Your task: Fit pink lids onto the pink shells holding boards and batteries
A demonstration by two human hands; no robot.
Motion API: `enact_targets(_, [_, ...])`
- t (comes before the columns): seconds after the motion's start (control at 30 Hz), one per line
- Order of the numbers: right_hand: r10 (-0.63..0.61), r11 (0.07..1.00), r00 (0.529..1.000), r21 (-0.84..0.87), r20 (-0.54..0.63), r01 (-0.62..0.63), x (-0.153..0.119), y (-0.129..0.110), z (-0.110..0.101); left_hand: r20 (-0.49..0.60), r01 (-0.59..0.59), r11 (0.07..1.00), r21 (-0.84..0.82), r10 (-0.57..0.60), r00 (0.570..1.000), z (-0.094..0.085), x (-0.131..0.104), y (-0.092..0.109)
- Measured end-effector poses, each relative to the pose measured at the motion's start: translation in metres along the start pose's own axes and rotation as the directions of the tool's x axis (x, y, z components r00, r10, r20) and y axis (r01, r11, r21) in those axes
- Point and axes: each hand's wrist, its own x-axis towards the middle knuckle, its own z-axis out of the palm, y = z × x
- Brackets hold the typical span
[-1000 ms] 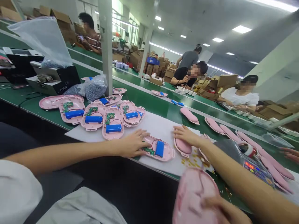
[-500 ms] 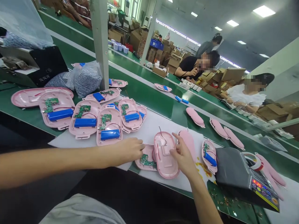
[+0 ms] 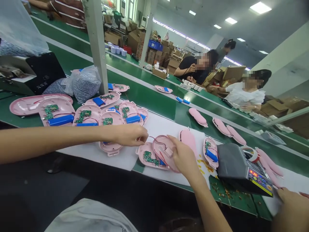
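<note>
My right hand (image 3: 184,158) grips the right edge of an oval pink shell half (image 3: 162,141), which is tilted over another shell. Inside it are red wires and a pale rectangular part (image 3: 169,151). A dark wire (image 3: 155,139) runs left from it to the pinched fingertips of my left hand (image 3: 135,135). The lower pink shell (image 3: 145,149) lies on the white sheet and carries a green circuit board (image 3: 150,158); its blue battery (image 3: 163,163) is partly covered. Left of my left hand, an open shell (image 3: 111,149) is partly hidden by my forearm.
Several open shells with boards and blue batteries (image 3: 60,120) cluster at left, beside a bag of small parts (image 3: 87,84). To the right are a closed pink case (image 3: 187,140), an open shell (image 3: 210,151) and a grey machine (image 3: 238,167). A blurred hand (image 3: 291,206) shows at lower right. Co-workers sit across.
The held shell has turned and tilted over the lower shell, and its wire now points left toward my left hand. My left hand has risen slightly. Another hand has appeared at lower right.
</note>
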Motion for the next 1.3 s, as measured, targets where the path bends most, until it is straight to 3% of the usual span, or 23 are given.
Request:
enact_targets(0.1, [-0.006, 0.990, 0.998, -0.138, -0.064, -0.003, -0.002, -0.007, 0.000, -0.104, 0.226, 0.905, -0.360, -0.279, 0.955, 0.003, 0.011, 0.005])
enact_targets(0.17, [-0.021, 0.978, 0.998, -0.207, -0.054, 0.010, -0.001, -0.012, 0.001, -0.185, 0.263, 0.874, -0.409, -0.362, 0.914, 0.012, 0.016, 0.008])
enact_targets(0.2, [-0.030, 0.973, 0.999, -0.230, -0.043, 0.019, 0.000, -0.014, 0.001, -0.238, 0.242, 0.902, -0.358, -0.339, 0.910, 0.016, 0.018, 0.009])
enact_targets(0.27, [-0.049, 0.966, 0.998, -0.255, -0.027, 0.040, 0.002, -0.018, 0.002, -0.329, 0.140, 0.984, -0.109, -0.169, 0.929, 0.024, 0.022, 0.009])
enact_targets(0.37, [-0.100, 0.961, 0.995, -0.261, -0.019, 0.091, 0.007, -0.021, 0.002, -0.372, 0.016, 0.950, 0.312, 0.107, 0.922, 0.037, 0.029, 0.006])
enact_targets(0.47, [-0.138, 0.960, 0.990, -0.251, -0.032, 0.125, 0.010, -0.019, 0.001, -0.487, 0.106, 0.906, 0.410, 0.120, 0.865, 0.056, 0.038, 0.004])
enact_targets(0.57, [-0.119, 0.975, 0.992, -0.192, -0.052, 0.107, 0.013, -0.014, 0.001, -0.623, 0.213, 0.943, 0.254, -0.009, 0.782, 0.077, 0.044, 0.007])
enact_targets(0.6, [-0.100, 0.981, 0.993, -0.171, -0.057, 0.089, 0.014, -0.012, 0.001, -0.617, 0.203, 0.964, 0.174, -0.054, 0.785, 0.082, 0.044, 0.008])
enact_targets(0.67, [-0.062, 0.986, 0.996, -0.156, -0.057, 0.052, 0.015, -0.010, 0.001, -0.517, 0.114, 0.993, 0.020, -0.088, 0.852, 0.084, 0.042, 0.011])
enact_targets(0.73, [-0.047, 0.983, 0.998, -0.177, -0.041, 0.039, 0.016, -0.009, 0.000, -0.376, 0.022, 0.992, -0.125, -0.068, 0.924, 0.077, 0.036, 0.012])
enact_targets(0.8, [-0.069, 0.976, 0.998, -0.206, -0.007, 0.066, 0.017, -0.009, -0.002, -0.303, 0.011, 0.976, -0.216, -0.078, 0.950, 0.063, 0.029, 0.010])
enact_targets(0.87, [-0.115, 0.970, 0.993, -0.213, 0.028, 0.118, 0.017, -0.010, -0.007, -0.334, 0.056, 0.982, -0.180, -0.115, 0.936, 0.051, 0.024, 0.009])
enact_targets(0.93, [-0.166, 0.966, 0.985, -0.192, 0.045, 0.172, 0.018, -0.013, -0.013, -0.415, 0.099, 0.995, -0.002, -0.091, 0.905, 0.043, 0.023, 0.010])
enact_targets(1.0, [-0.199, 0.965, 0.979, -0.169, 0.032, 0.202, 0.020, -0.018, -0.019, -0.471, 0.114, 0.976, 0.188, -0.013, 0.882, 0.043, 0.025, 0.012])
enact_targets(1.07, [-0.208, 0.964, 0.978, -0.167, 0.008, 0.206, 0.023, -0.022, -0.024, -0.483, 0.091, 0.966, 0.243, 0.040, 0.875, 0.050, 0.030, 0.014])
enact_targets(1.13, [-0.208, 0.966, 0.978, -0.158, -0.005, 0.204, 0.026, -0.025, -0.026, -0.527, 0.063, 0.993, 0.099, -0.001, 0.850, 0.059, 0.034, 0.013])
enact_targets(1.2, [-0.203, 0.973, 0.979, -0.116, -0.008, 0.200, 0.030, -0.023, -0.027, -0.576, 0.042, 0.976, -0.215, -0.161, 0.801, 0.067, 0.037, 0.010])
enact_targets(1.3, [-0.170, 0.985, 0.985, -0.019, -0.007, 0.170, 0.036, -0.015, -0.023, -0.490, 0.015, 0.745, -0.667, -0.454, 0.744, 0.074, 0.038, 0.007])
